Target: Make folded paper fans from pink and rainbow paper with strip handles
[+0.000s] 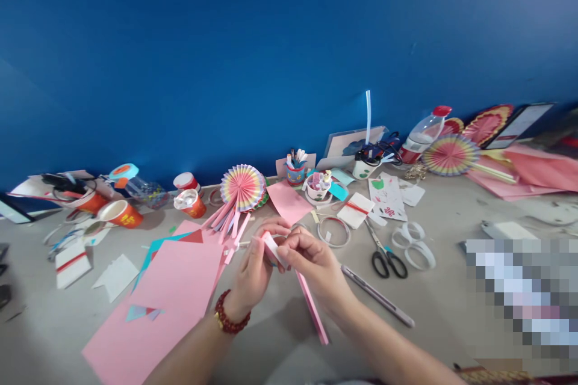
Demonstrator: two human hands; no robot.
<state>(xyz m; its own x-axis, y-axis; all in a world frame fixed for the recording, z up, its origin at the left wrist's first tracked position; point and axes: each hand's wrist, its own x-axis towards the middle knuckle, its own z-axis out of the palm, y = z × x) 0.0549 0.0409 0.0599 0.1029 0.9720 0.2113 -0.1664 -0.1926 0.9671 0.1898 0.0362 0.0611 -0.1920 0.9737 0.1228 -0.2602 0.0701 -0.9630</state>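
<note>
My left hand (pixel 253 274) and my right hand (pixel 318 264) meet above the middle of the table. Both close on a small folded piece of pink paper (pixel 271 245), pinched between thumbs and fingers. Fingers hide part of it. A long pink paper strip (pixel 315 313) slants down below my right hand; I cannot tell whether it joins the held piece. Left of my hands lies a large pink paper sheet (pixel 180 280) with small blue and red scraps on it. A grey pen-shaped tool (pixel 379 297) rests beside my right forearm.
Black-handled scissors (pixel 388 263) and white tape rolls (pixel 413 245) lie to the right. Behind my hands are a pleated paper fan (pixel 244 187), a tape ring (pixel 333 232) and small decorated cups. Orange paper cups (pixel 121 215) stand at left, a red-capped bottle (pixel 424 134) at right.
</note>
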